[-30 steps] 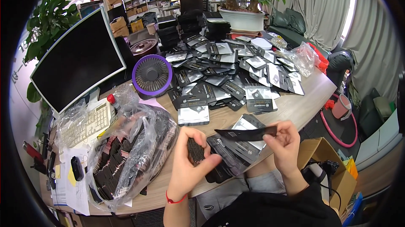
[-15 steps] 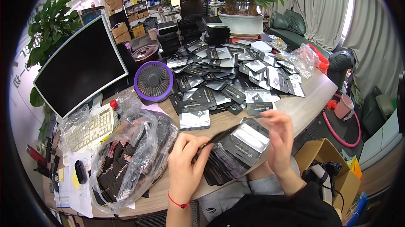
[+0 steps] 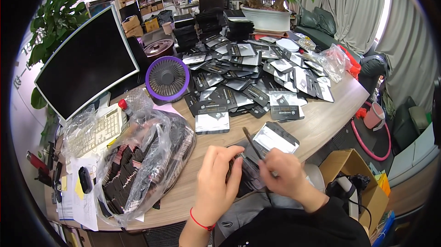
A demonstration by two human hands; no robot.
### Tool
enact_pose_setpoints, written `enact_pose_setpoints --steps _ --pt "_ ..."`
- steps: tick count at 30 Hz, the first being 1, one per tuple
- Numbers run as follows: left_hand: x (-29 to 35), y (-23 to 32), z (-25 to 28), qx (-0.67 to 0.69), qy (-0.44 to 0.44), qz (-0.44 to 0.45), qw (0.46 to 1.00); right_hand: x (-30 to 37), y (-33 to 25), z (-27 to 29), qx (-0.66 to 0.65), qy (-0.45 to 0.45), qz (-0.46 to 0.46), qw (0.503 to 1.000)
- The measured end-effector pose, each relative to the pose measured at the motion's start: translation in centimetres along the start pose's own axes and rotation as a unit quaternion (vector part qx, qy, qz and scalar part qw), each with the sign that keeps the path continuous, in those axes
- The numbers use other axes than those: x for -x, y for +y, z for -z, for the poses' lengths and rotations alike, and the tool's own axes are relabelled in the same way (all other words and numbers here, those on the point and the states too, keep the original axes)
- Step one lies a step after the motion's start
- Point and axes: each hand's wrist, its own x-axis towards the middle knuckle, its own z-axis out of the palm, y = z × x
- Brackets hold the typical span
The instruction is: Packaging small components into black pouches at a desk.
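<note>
Low over the desk's near edge, my left hand (image 3: 217,178) is closed, thumb and fingers pinching a black zip pouch with a clear window. My right hand (image 3: 287,176) grips a black pouch (image 3: 251,142), which stands tilted and shows nearly edge-on. Between the hands more dark pouches (image 3: 249,176) show in part; my fingers cover the rest. Just beyond my right hand a single pouch (image 3: 278,139) lies flat, its silvery window up. Farther off spreads a loose heap of black and clear pouches (image 3: 239,93).
A clear plastic bag (image 3: 158,155) packed with black pouches stands at left. Behind it are a keyboard (image 3: 103,130), a purple-rimmed fan (image 3: 167,78) and a monitor (image 3: 87,63). Tall black stacks (image 3: 209,24) and a potted plant (image 3: 266,19) stand behind the heap. An open carton (image 3: 351,164) is at right.
My right hand has come down and left and now grips a pouch that tilts up. A pouch that lay on the held bundle now rests on the desk beyond it.
</note>
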Motion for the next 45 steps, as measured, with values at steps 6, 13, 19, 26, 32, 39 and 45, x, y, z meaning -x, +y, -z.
enact_pose_setpoints --steps 6,13,19,26,32,39,45 --pt "0.5 -0.1 -1.3 0.284 -0.092 0.086 0.95 1.3 -0.3 0.2 -0.099 0.13 0.003 0.986" --pt "0.7 0.0 -0.5 0.349 -0.223 0.126 0.901 0.8 0.2 0.7 -0.197 -0.005 0.069 0.978" --pt "0.4 0.2 -0.4 0.373 -0.272 0.157 0.873 1.7 0.2 1.2 -0.258 -0.041 -0.008 0.965" --pt "0.5 0.2 -0.8 0.374 -0.285 0.119 0.874 1.7 0.0 1.3 -0.301 -0.019 -0.052 0.952" --pt "0.7 -0.1 -0.7 0.373 -0.278 0.1 0.88 1.1 -0.4 1.5 -0.293 -0.056 -0.027 0.954" --pt "0.9 -0.9 -0.9 0.296 -0.189 0.061 0.934 0.0 -0.5 1.3 -0.2 -0.131 0.005 0.971" --pt "0.8 -2.0 -1.2 0.245 -0.109 0.117 0.956 -1.4 -0.3 0.4 -0.197 -0.196 0.087 0.957"
